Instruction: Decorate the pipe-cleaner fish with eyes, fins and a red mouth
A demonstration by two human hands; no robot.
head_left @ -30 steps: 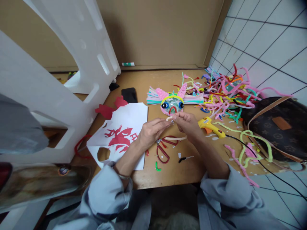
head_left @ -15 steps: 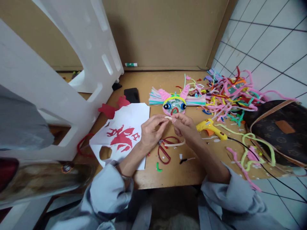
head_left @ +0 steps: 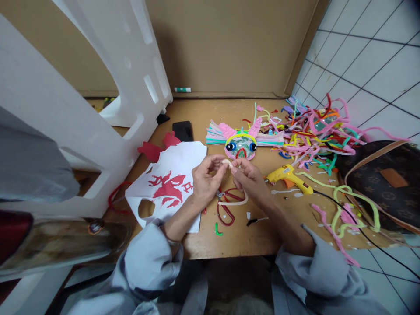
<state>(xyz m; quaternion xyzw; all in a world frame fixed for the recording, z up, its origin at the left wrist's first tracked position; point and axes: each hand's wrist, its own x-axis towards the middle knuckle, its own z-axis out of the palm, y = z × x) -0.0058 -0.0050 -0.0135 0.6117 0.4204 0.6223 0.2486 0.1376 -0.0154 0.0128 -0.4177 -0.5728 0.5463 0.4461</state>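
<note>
Between my two hands a cream pipe cleaner (head_left: 233,203) is bent into a curve. My left hand (head_left: 209,176) pinches one end, and my right hand (head_left: 250,177) is closed on it a little further along; its loose tail hangs below over the red-handled scissors (head_left: 227,216). Just beyond my fingertips lies a craft face (head_left: 241,146) with a clear body, googly eyes, a yellow band, a red mouth and pink fuzzy ears. A bundle of pastel pipe cleaners (head_left: 269,139) lies behind it.
Right of my hands are a yellow glue gun (head_left: 289,176) with a black cord, a tangled heap of colourful pipe cleaners (head_left: 324,131) and a brown bag (head_left: 383,179). At left lie white paper with red cut-outs (head_left: 193,157), a black phone (head_left: 183,131) and a white plastic frame (head_left: 134,83).
The cream pipe cleaner shows a more bent upper loop between my fingers, and its tail has swung lower and left over the scissors. The view has shifted slightly.
</note>
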